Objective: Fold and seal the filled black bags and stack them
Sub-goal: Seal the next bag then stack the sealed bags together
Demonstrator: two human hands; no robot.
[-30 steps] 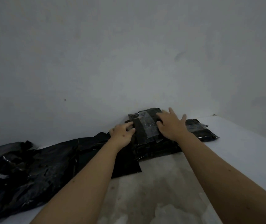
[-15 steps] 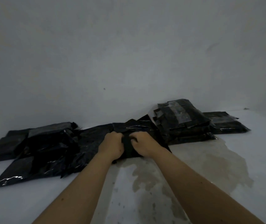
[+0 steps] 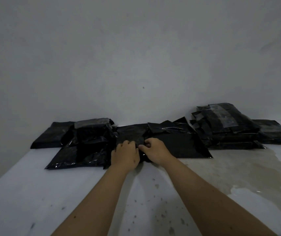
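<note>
A row of black plastic bags lies along the wall on a white table. My left hand (image 3: 125, 155) and my right hand (image 3: 154, 153) both grip the near edge of a black bag (image 3: 131, 135) in the middle of the row, fingers curled into the plastic. At the right a stack of sealed bags (image 3: 221, 126) rises, its top bag crossed by a clear tape strip. To the left lies a heap of loose unsealed bags (image 3: 88, 143), shiny and crumpled. What is inside the held bag is hidden.
The white table (image 3: 34, 193) has a left edge that falls off near the loose bags. A brownish wet stain (image 3: 238, 172) spreads over the right side. Dark specks dot the near surface. A grey wall (image 3: 136, 57) stands directly behind the bags.
Both hands left the top of the taped stack and moved left to the middle bag, closing on its near edge. The view swung left, so the stack now sits at the right.
</note>
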